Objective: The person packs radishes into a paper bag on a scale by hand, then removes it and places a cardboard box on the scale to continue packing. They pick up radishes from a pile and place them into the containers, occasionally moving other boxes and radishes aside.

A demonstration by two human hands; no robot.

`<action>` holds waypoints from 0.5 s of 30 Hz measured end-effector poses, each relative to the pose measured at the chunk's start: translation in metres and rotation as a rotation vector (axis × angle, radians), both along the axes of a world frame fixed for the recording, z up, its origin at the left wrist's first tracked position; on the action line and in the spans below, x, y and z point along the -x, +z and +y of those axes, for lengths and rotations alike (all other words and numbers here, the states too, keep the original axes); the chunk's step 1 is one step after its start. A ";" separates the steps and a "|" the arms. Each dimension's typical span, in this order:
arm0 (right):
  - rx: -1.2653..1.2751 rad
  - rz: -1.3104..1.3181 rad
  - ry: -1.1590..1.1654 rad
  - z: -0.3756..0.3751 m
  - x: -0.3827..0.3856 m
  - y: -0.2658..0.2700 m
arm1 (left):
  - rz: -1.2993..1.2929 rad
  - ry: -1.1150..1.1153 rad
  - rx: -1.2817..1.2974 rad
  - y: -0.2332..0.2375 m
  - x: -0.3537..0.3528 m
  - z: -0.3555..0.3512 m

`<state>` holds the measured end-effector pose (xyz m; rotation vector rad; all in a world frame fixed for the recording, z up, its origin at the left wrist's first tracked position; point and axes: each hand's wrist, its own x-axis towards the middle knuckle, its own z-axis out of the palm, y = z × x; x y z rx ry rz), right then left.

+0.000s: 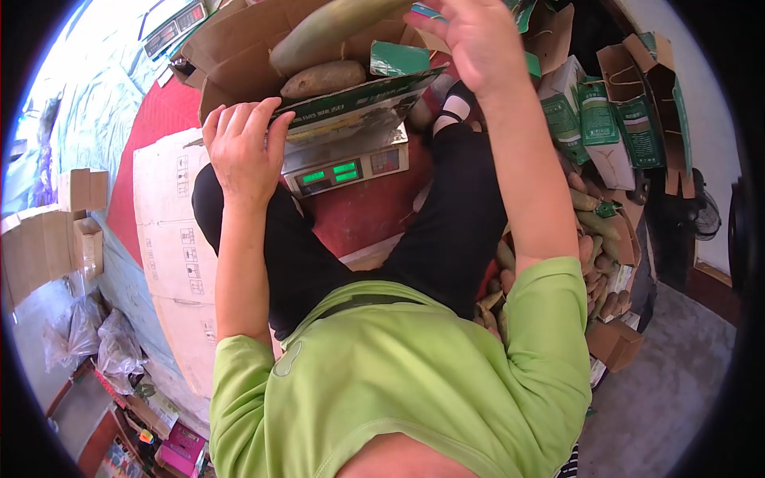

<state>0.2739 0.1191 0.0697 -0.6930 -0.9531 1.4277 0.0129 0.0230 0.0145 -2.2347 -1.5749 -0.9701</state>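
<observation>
An open cardboard box with a dark green printed front stands on a digital scale with lit green displays. Inside lie a long pale green radish and a brown, rough-skinned sweet potato. My left hand is at the box's left front corner, fingers and thumb closed over the edge of the flap. Raised above the box's right side is my right hand, its visible fingers apart and nothing seen in them. Part of that hand is cut off by the top of the frame.
Several green and white cartons stand at the right. Below them is a heap of radishes and sweet potatoes. A flattened carton lies left of my leg. A second scale is at the upper left, and a fan stands far right.
</observation>
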 end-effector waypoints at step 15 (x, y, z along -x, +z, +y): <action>0.092 -0.649 -0.258 0.011 -0.052 -0.091 | -0.024 0.061 0.021 -0.001 0.006 -0.002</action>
